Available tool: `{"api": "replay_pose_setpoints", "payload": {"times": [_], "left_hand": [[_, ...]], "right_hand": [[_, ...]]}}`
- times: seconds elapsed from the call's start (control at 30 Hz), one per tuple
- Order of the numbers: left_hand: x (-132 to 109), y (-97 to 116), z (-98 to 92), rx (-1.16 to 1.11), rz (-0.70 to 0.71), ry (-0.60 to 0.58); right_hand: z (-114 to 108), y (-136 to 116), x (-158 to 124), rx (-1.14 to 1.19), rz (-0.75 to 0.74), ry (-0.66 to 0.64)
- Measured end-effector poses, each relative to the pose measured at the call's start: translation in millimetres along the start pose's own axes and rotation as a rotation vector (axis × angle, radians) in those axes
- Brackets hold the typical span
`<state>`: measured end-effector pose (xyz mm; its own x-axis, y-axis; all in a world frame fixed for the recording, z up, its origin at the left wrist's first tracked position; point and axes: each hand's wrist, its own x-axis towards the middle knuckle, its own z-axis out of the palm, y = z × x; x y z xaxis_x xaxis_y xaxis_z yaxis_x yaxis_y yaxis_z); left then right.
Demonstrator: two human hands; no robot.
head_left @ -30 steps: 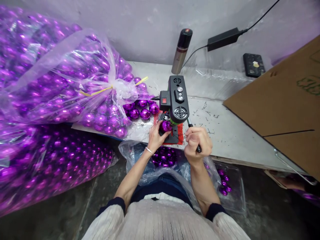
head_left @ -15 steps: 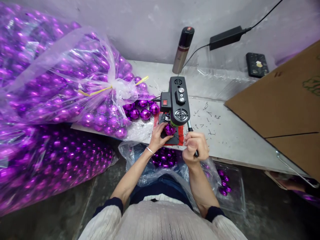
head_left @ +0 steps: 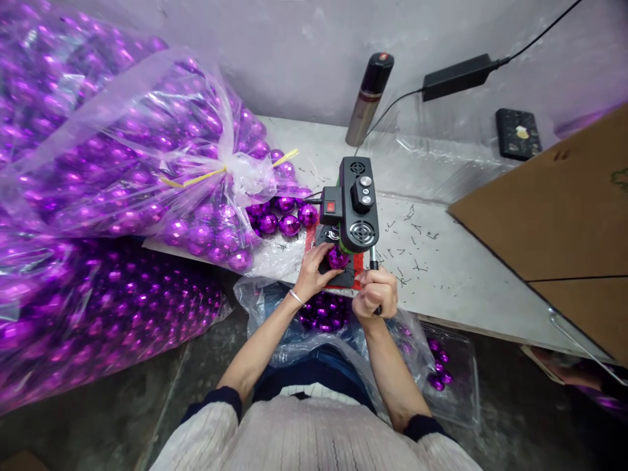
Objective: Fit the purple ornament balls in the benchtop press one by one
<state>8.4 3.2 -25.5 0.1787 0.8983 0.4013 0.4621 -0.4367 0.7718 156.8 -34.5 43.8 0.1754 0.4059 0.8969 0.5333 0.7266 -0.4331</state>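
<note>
Under the front end of a black machine sits a shiny purple ball. My left hand has its thumb and fingers closed around the ball's left side. My right hand is wrapped around the black grip of the machine's lever. The machine's dark base plate lies on a red-edged patch of the table. Several loose purple balls lie left of the machine. More balls are in clear plastic over my lap.
Large clear bags of purple balls fill the left side. A bottle, a black power adapter and a black patterned case are at the back. A cardboard box stands right. Dark scraps litter the white table.
The view has shifted slightly. My right hand and the lever grip have moved a little left, closer to the base plate. My left hand stays on the ball.
</note>
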Motion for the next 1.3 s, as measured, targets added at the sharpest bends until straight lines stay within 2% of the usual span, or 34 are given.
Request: {"api": "replay_pose_setpoints", "payload": {"times": [0.23,0.4,0.53,0.67,0.77,0.87,0.93,1.0,1.1,1.2,1.3], "left_hand": [[1,0,-0.6,-0.011,0.013,0.001],[2,-2,1.4,-0.029,0.035,0.013],[4,-5,1.0,-0.024,0.046,0.018],[2,-4,0.4,0.005,0.085,0.031],[-19,0,0.4,0.051,0.213,0.043],[-53,5,-2.3,0.118,0.381,0.007],[-73,7,-7.8,0.163,0.434,-0.033],[-78,6,-17.1,0.177,0.446,-0.054],[-54,1,-36.6,0.225,0.308,0.033],[-4,-12,-55.3,0.371,-0.018,0.246],[40,-29,-63.4,0.408,-0.231,0.309]], "right_hand": [[9,6,-11,0.078,0.017,0.057],[8,8,-12,0.023,-0.039,0.0],[4,-7,17,-0.02,0.024,0.061],[3,-29,55,-0.049,0.175,0.044],[1,-37,65,-0.056,0.207,0.018],[-2,-34,57,-0.059,0.154,-0.017],[-5,-30,50,-0.062,0.112,-0.039],[-6,-26,44,-0.059,0.086,-0.049],[-6,-24,41,-0.054,0.078,-0.039],[-5,-24,40,-0.056,0.086,-0.027],[-6,-23,39,-0.059,0.091,-0.042]]}}
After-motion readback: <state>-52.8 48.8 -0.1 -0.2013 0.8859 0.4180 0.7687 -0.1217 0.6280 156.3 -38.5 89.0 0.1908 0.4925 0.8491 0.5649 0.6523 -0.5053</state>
